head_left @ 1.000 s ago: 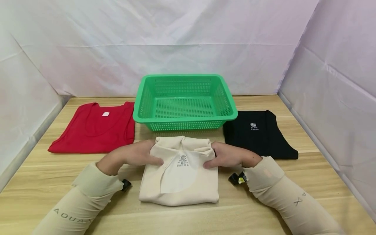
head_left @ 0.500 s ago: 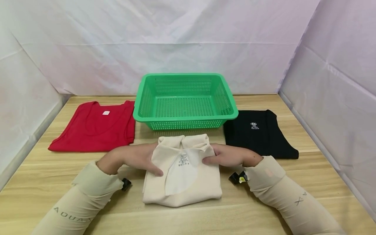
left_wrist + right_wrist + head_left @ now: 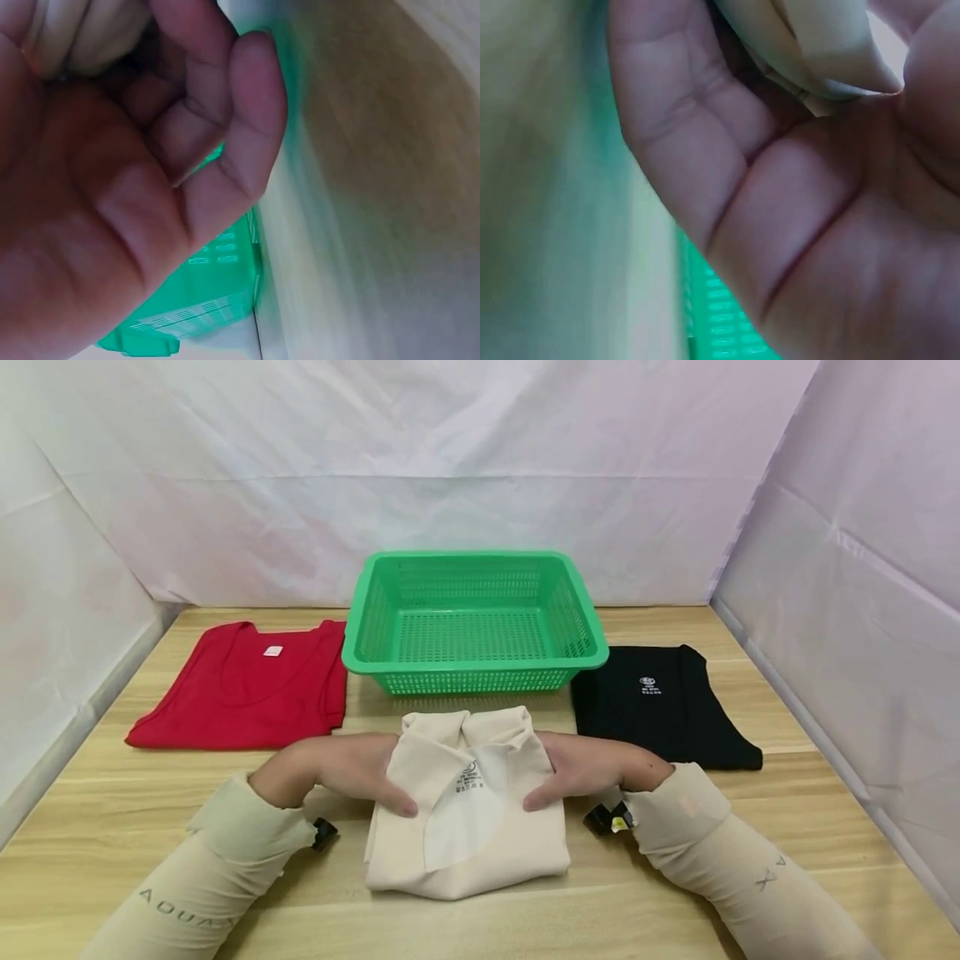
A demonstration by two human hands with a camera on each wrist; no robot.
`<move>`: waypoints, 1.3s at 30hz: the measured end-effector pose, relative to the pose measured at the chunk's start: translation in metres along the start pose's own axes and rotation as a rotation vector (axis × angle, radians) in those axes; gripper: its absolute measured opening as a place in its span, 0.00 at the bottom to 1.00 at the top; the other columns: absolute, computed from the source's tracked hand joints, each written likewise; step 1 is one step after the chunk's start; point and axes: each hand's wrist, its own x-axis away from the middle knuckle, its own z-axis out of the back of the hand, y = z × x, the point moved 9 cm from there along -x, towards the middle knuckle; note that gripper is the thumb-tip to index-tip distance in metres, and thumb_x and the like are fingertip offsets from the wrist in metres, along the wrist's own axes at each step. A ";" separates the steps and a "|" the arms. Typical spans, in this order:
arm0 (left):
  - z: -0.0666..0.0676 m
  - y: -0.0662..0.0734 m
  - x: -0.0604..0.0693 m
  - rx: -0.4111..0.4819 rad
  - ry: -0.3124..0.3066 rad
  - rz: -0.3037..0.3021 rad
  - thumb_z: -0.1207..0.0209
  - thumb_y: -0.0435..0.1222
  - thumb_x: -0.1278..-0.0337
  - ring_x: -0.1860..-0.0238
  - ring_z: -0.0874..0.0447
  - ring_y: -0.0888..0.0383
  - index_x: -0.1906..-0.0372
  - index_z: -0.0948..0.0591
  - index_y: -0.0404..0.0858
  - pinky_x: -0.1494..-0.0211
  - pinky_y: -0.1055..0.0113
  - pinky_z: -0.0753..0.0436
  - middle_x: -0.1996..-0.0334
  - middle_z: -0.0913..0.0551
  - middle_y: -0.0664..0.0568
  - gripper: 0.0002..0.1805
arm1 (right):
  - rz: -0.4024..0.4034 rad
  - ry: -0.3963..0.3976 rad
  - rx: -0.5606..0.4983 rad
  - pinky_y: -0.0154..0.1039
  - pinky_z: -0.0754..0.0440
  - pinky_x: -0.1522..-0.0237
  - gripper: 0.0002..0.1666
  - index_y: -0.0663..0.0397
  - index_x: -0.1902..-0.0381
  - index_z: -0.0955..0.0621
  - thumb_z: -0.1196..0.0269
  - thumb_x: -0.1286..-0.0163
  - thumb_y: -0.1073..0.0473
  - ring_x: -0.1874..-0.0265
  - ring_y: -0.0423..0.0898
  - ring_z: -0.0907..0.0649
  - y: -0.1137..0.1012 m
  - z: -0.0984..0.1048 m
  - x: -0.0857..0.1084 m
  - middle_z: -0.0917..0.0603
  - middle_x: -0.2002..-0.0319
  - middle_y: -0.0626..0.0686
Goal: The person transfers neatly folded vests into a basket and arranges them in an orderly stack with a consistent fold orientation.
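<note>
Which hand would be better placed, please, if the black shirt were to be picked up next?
Probably the right hand: the black shirt lies just beyond it, while the left hand is on the other side of the beige shirt. Both grip that one, so the right would first need to let go.

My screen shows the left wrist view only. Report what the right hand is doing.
Observer: The right hand grips the right side of a folded cream top, with its thumb resting on the upper face.

Operator: I see part of a green basket. Name what lies to its left.

Observer: A red tank top, laid on the wooden table.

Operator: Now give me the basket's other side.

Observer: On the right lies a black top with small white print near its far edge.
</note>
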 end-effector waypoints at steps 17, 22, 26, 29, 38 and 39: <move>0.013 0.028 0.020 0.085 0.037 -0.144 0.34 0.40 0.39 0.43 0.22 0.48 0.37 0.33 0.42 0.43 0.59 0.17 0.46 0.22 0.49 0.29 | 0.091 0.102 0.009 0.41 0.16 0.48 0.29 0.53 0.37 0.29 0.32 0.33 0.56 0.50 0.48 0.16 -0.034 0.030 0.029 0.18 0.49 0.53; 0.032 0.042 0.022 0.121 0.101 -0.195 0.36 0.37 0.37 0.43 0.21 0.45 0.36 0.34 0.40 0.46 0.55 0.15 0.45 0.23 0.46 0.28 | 0.088 0.202 -0.057 0.45 0.13 0.53 0.25 0.55 0.40 0.27 0.33 0.31 0.57 0.54 0.50 0.13 -0.041 0.050 0.033 0.16 0.51 0.56; 0.055 0.042 0.021 0.205 0.198 -0.133 0.39 0.38 0.35 0.48 0.16 0.44 0.36 0.35 0.41 0.53 0.50 0.13 0.45 0.23 0.43 0.27 | 0.063 0.308 -0.058 0.47 0.13 0.55 0.25 0.53 0.38 0.28 0.35 0.29 0.55 0.55 0.51 0.12 -0.044 0.071 0.034 0.16 0.50 0.58; 0.071 0.038 0.019 0.264 0.276 -0.055 0.40 0.41 0.33 0.53 0.12 0.43 0.37 0.35 0.40 0.57 0.48 0.12 0.46 0.21 0.41 0.25 | 0.017 0.399 -0.077 0.47 0.13 0.55 0.26 0.50 0.36 0.28 0.36 0.28 0.52 0.56 0.51 0.12 -0.042 0.088 0.033 0.17 0.49 0.58; 0.115 0.043 0.002 0.339 0.496 0.026 0.46 0.45 0.27 0.54 0.13 0.49 0.34 0.35 0.41 0.54 0.53 0.13 0.46 0.21 0.43 0.24 | -0.035 0.555 -0.203 0.49 0.13 0.55 0.36 0.47 0.24 0.42 0.42 0.24 0.49 0.53 0.53 0.13 -0.040 0.126 0.022 0.23 0.41 0.62; 0.120 0.044 0.001 0.342 0.519 0.029 0.47 0.46 0.27 0.53 0.13 0.50 0.32 0.36 0.41 0.53 0.54 0.13 0.45 0.22 0.43 0.25 | -0.031 0.573 -0.205 0.49 0.13 0.55 0.37 0.46 0.23 0.43 0.43 0.23 0.49 0.53 0.53 0.13 -0.040 0.130 0.020 0.24 0.40 0.61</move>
